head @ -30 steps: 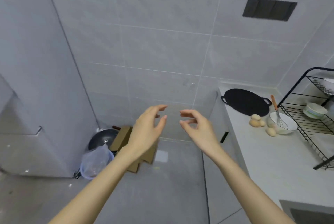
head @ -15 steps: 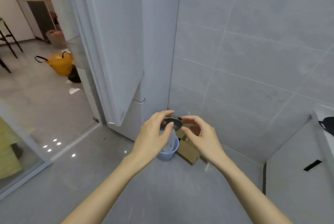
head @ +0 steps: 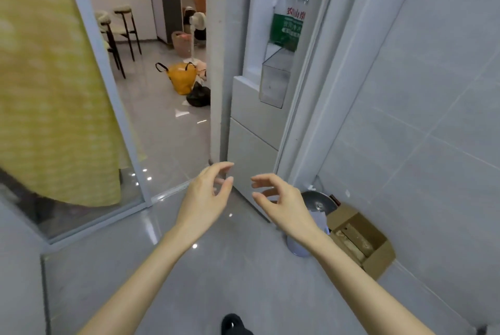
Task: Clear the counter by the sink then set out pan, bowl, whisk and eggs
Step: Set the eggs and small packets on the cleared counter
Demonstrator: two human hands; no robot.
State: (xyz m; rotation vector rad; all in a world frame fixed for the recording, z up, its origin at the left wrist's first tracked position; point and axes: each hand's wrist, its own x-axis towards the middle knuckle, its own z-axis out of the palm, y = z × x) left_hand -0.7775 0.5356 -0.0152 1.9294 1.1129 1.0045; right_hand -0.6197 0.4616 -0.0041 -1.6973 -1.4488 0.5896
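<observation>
My left hand (head: 207, 194) and my right hand (head: 281, 200) hover side by side in mid-air over the grey floor, fingers loosely curled, and neither holds anything. Behind my right hand a dark wok (head: 319, 200) stands on the floor against the wall corner. The counter, flat pan, bowl, whisk and eggs are out of view.
An open fridge door (head: 273, 85) with a green-labelled bottle (head: 288, 28) stands ahead. A cardboard box (head: 359, 237) and a blue bin (head: 297, 248) sit by the right wall. A glass sliding door (head: 113, 107) opens to a room with stools and an orange bag (head: 181, 77).
The view has swung left from the counter corner to the fridge and doorway. Both hands stay raised and empty, slightly further apart now.
</observation>
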